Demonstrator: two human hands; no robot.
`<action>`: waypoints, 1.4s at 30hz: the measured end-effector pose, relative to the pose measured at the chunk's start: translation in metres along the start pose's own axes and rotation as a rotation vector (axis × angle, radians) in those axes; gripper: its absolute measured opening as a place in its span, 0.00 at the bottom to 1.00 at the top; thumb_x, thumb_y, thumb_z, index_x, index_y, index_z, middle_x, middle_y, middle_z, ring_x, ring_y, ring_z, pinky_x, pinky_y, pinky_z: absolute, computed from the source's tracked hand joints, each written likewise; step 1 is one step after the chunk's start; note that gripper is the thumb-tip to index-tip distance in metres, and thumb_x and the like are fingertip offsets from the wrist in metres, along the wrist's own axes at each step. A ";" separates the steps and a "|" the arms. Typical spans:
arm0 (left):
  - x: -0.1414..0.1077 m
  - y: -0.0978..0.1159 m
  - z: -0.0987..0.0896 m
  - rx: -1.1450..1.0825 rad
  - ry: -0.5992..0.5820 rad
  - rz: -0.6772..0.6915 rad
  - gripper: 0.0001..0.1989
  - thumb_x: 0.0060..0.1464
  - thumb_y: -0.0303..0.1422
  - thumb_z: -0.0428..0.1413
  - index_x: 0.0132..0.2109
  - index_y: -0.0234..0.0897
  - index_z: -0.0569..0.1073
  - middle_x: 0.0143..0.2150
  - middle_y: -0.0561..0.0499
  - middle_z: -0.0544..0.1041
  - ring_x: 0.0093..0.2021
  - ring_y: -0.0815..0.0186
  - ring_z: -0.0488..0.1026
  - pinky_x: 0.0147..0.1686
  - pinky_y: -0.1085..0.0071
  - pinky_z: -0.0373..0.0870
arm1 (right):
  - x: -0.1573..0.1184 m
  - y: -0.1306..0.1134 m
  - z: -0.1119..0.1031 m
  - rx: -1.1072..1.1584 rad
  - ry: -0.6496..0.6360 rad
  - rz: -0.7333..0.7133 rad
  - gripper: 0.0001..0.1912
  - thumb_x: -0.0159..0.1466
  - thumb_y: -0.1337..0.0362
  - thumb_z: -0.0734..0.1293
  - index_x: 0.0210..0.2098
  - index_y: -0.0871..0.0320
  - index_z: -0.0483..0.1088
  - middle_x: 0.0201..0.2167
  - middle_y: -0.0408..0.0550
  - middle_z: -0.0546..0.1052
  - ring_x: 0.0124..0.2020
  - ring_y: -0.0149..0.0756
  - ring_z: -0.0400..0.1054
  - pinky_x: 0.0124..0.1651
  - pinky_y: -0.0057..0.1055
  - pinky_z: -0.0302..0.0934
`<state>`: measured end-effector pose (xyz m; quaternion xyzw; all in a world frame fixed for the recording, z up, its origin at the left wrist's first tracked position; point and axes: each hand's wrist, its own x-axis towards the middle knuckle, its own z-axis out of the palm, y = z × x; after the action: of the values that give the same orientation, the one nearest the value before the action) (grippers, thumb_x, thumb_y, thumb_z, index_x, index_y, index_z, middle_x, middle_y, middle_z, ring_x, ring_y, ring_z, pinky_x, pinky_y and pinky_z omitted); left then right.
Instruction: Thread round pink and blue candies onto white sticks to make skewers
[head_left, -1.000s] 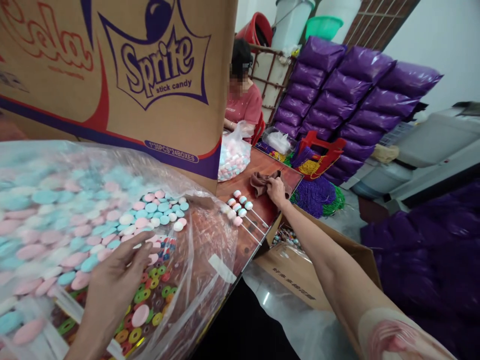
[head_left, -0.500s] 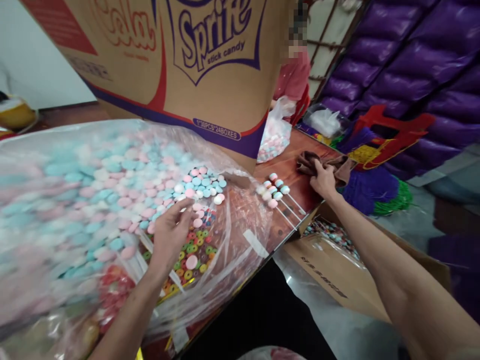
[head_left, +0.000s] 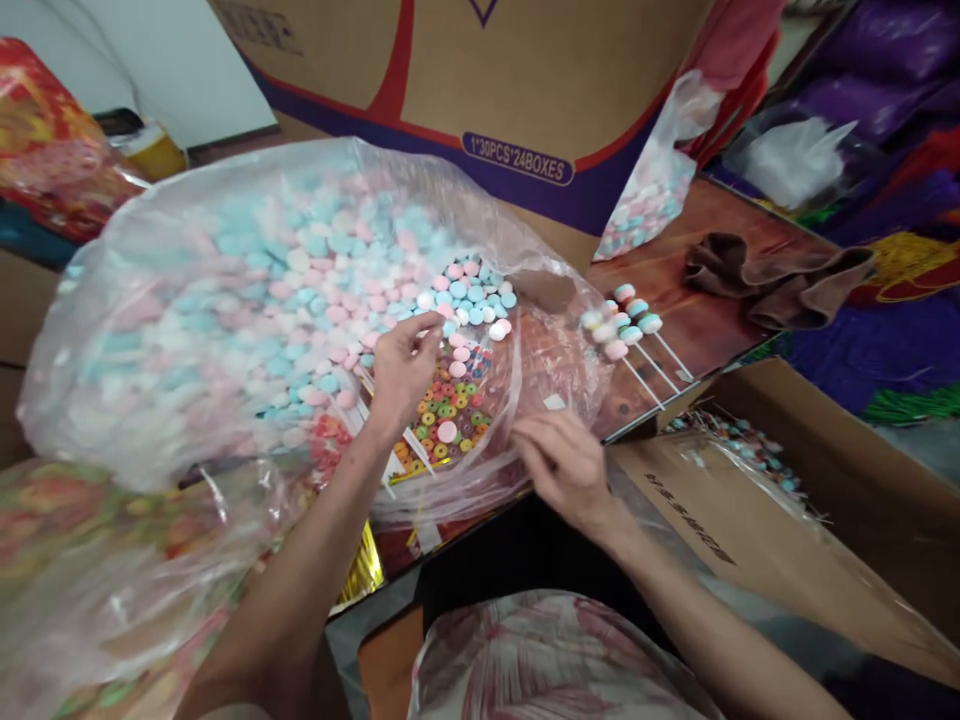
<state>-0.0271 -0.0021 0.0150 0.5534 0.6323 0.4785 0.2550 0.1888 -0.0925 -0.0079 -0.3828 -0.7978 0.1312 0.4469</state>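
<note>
My left hand (head_left: 405, 372) is over the mouth of a clear plastic bag (head_left: 360, 165) full of pink, blue and white candy discs (head_left: 476, 290). Thumb and forefinger come together beside the loose discs; whatever they pinch is hidden. White sticks (head_left: 416, 450) lie under that wrist. My right hand (head_left: 566, 465) hovers by the bag's near edge, fingers loosely bent, thumb apart, with nothing visible between them. To its right, several marshmallow-like candies on sticks (head_left: 626, 325) lie in a cluster on the table. A crumpled brown cloth (head_left: 780, 280) rests beyond them.
A large cardboard carton (head_left: 540, 70) stands behind the bag. Below the table's right edge is an open box (head_left: 690, 500) of wrapped candy. A smaller candy bag (head_left: 652, 195) sits beside a person in pink (head_left: 739, 40). Other plastic packages (head_left: 150, 570) lie at left.
My right hand has let go of the brown cloth and come back left to the bag's near edge. My left hand stays by the candy discs. The view has tilted down.
</note>
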 end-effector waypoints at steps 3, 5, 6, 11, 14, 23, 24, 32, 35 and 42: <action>-0.001 0.002 -0.008 -0.084 0.001 -0.015 0.12 0.53 0.34 0.57 0.42 0.34 0.80 0.37 0.49 0.80 0.29 0.70 0.73 0.29 0.75 0.70 | 0.019 -0.028 0.036 -0.018 -0.265 -0.046 0.10 0.71 0.69 0.60 0.44 0.58 0.74 0.37 0.51 0.77 0.38 0.38 0.70 0.45 0.36 0.66; -0.001 0.003 -0.016 -0.107 0.020 -0.033 0.12 0.52 0.35 0.57 0.42 0.34 0.79 0.35 0.49 0.80 0.28 0.70 0.73 0.26 0.76 0.69 | 0.032 -0.041 0.058 -0.139 -0.399 -0.033 0.09 0.71 0.67 0.61 0.45 0.59 0.73 0.38 0.51 0.76 0.40 0.40 0.69 0.47 0.37 0.65; -0.001 0.003 -0.021 -0.115 0.030 -0.047 0.13 0.52 0.35 0.57 0.42 0.34 0.79 0.34 0.49 0.79 0.28 0.70 0.73 0.24 0.76 0.68 | 0.038 -0.046 0.067 -0.202 -0.455 -0.021 0.08 0.71 0.68 0.62 0.46 0.59 0.72 0.39 0.52 0.76 0.41 0.41 0.69 0.47 0.37 0.65; -0.003 0.001 -0.037 -0.119 0.095 -0.050 0.13 0.52 0.37 0.58 0.41 0.35 0.79 0.30 0.51 0.77 0.27 0.69 0.73 0.21 0.78 0.67 | 0.052 -0.063 0.092 -0.347 -0.652 -0.009 0.09 0.67 0.74 0.61 0.45 0.63 0.69 0.40 0.56 0.74 0.44 0.46 0.70 0.43 0.38 0.66; -0.003 -0.001 -0.039 -0.124 0.097 -0.047 0.12 0.51 0.37 0.58 0.40 0.35 0.79 0.29 0.51 0.76 0.27 0.69 0.73 0.21 0.78 0.67 | 0.053 -0.064 0.092 -0.302 -0.663 0.094 0.12 0.66 0.75 0.60 0.47 0.63 0.68 0.42 0.57 0.75 0.43 0.46 0.71 0.42 0.38 0.67; 0.000 0.000 -0.034 -0.054 -0.029 -0.061 0.12 0.53 0.36 0.56 0.41 0.35 0.79 0.30 0.51 0.78 0.26 0.69 0.71 0.23 0.76 0.66 | 0.053 -0.037 0.055 0.299 -0.445 0.501 0.16 0.65 0.73 0.60 0.49 0.61 0.73 0.38 0.48 0.79 0.40 0.38 0.72 0.45 0.32 0.63; 0.000 0.000 -0.033 -0.017 -0.054 -0.045 0.12 0.53 0.35 0.55 0.41 0.35 0.79 0.31 0.50 0.78 0.26 0.69 0.71 0.25 0.74 0.67 | 0.052 -0.031 0.043 0.298 -0.434 0.493 0.15 0.65 0.72 0.60 0.48 0.60 0.73 0.40 0.49 0.79 0.40 0.38 0.72 0.45 0.32 0.63; -0.007 -0.001 -0.001 0.628 -0.364 0.169 0.12 0.60 0.30 0.50 0.38 0.39 0.79 0.38 0.46 0.78 0.41 0.58 0.75 0.40 0.66 0.68 | 0.032 0.018 -0.059 -0.078 -0.397 0.437 0.12 0.67 0.68 0.58 0.39 0.56 0.73 0.36 0.47 0.78 0.38 0.38 0.71 0.41 0.33 0.61; -0.009 0.003 0.005 0.799 -0.420 0.155 0.11 0.60 0.31 0.50 0.42 0.39 0.78 0.42 0.43 0.77 0.43 0.55 0.75 0.40 0.64 0.68 | 0.023 0.024 -0.064 -0.178 -0.416 0.456 0.12 0.67 0.67 0.57 0.36 0.56 0.72 0.32 0.46 0.77 0.35 0.37 0.71 0.38 0.31 0.60; -0.021 0.006 0.007 0.568 -0.504 0.031 0.16 0.58 0.23 0.48 0.50 0.35 0.74 0.50 0.38 0.73 0.53 0.51 0.71 0.51 0.56 0.67 | 0.007 0.026 -0.055 -0.360 -0.408 0.361 0.16 0.69 0.58 0.58 0.30 0.51 0.73 0.29 0.51 0.77 0.29 0.44 0.72 0.31 0.37 0.62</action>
<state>-0.0131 -0.0201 0.0136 0.7119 0.6485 0.1369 0.2319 0.2445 -0.0772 0.0137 -0.5566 -0.8007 0.1393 0.1724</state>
